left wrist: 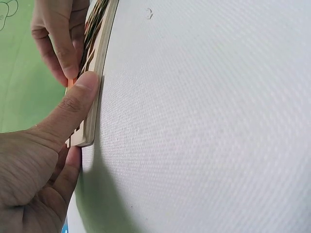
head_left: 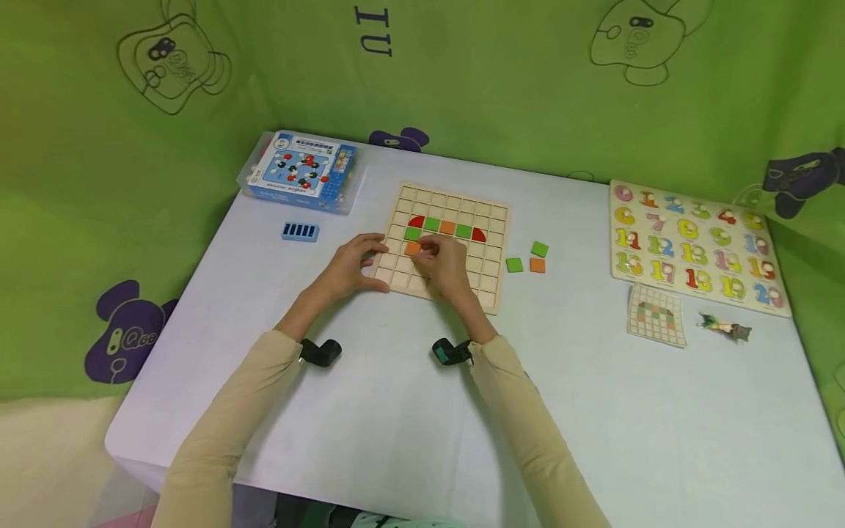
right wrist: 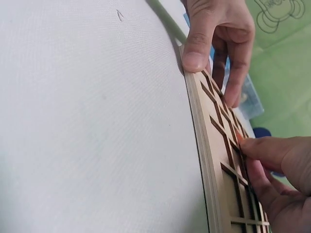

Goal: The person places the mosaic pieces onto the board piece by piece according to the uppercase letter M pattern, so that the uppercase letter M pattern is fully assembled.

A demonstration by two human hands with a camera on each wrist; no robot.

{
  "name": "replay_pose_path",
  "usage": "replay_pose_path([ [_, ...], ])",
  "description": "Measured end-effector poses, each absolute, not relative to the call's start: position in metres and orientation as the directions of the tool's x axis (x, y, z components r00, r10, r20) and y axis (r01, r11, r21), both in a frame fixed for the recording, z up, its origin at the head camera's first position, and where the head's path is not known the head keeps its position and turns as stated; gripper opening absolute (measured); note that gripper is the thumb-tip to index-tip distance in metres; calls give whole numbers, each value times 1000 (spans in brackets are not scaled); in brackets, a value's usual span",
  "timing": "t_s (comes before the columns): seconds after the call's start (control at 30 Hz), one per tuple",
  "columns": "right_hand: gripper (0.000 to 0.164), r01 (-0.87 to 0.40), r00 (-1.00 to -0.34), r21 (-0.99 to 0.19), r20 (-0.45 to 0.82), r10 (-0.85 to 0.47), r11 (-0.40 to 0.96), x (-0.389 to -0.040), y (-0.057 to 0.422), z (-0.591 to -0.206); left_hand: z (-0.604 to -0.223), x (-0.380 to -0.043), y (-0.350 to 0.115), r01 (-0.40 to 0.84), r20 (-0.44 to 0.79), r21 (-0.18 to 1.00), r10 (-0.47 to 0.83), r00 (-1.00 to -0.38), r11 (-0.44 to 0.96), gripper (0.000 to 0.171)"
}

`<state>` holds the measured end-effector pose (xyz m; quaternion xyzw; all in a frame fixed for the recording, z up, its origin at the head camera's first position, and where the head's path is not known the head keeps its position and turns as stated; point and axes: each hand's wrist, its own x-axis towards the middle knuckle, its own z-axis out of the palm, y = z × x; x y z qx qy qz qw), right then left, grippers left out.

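Note:
A wooden grid board lies on the table, with red quarter-round tiles and green and orange square tiles set in its cells. My left hand grips the board's left near corner; in the left wrist view its thumb lies across the edge. Over the left part of the grid, my right hand pinches an orange square tile at a cell below a green one. The right wrist view shows only a sliver of this orange tile beside the thumb. Right of the board lie loose green tiles and an orange tile.
A boxed molecule-model set stands at the back left, with a small blue slotted block before it. To the right lie a number puzzle board, a pattern card and a small figurine-like object.

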<state>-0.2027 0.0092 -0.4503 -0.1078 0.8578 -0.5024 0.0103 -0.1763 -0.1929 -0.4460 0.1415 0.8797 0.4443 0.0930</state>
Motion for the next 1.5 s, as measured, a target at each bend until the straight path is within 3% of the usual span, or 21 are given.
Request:
replay_pose_path([
  [0.13, 28, -142, -982, -889, 70, -178, 435, -202, 9, -449, -446, -177, -192, 158, -43, 816, 331, -943, 556, 70],
  [0.53, 35, 5, -995, -990, -20, -102, 140, -200, 11, -452, -447, -177, -192, 138, -67, 806, 320, -945, 576, 73],
  [0.97, 35, 34, -998, -997, -37, -49, 76, -205, 8, -451, -446, -177, -191, 125, -74, 814, 315, -946, 567, 72],
  [1.5, 34, 47, -994, -997, -52, -91, 63, -205, 27, -449, -446, -177, -191, 124, -75, 812, 313, -947, 571, 72],
])
